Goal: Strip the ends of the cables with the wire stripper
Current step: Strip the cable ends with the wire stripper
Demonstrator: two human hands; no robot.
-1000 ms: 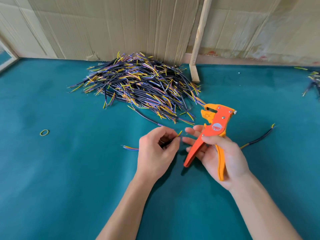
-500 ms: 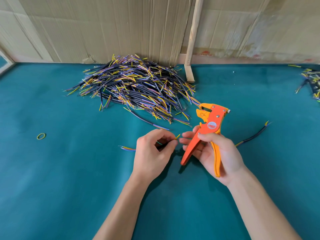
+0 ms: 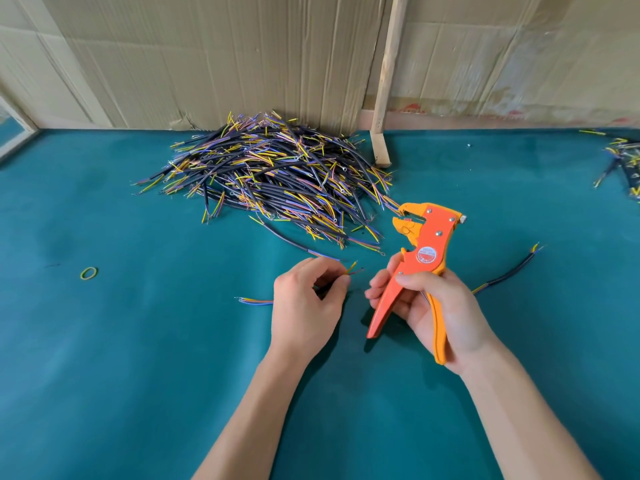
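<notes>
On the teal felt bench (image 3: 121,341), centre frame, the left hand (image 3: 304,306) pinches a black multicoloured-core cable (image 3: 351,268); the right hand (image 3: 440,310) grips the orange plastic wire stripper (image 3: 420,258).

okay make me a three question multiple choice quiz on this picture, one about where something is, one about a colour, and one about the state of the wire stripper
1. Where does the rubber band lie?
A. on the cable pile
B. alone on the mat, far left
C. round the stripper handle

2. What colour is the wire stripper?
A. orange
B. black
C. green

3. How is the wire stripper held?
A. lying on the mat
C. clamped on a cable
B. in the right hand, nothing in its mouth

Answers:
1 B: the rubber band sits by itself on the teal mat, away from the cable pile.
2 A: the wire stripper is orange throughout.
3 B: the right hand grips its handles, while the left hand pinches a cable short of it.
</notes>
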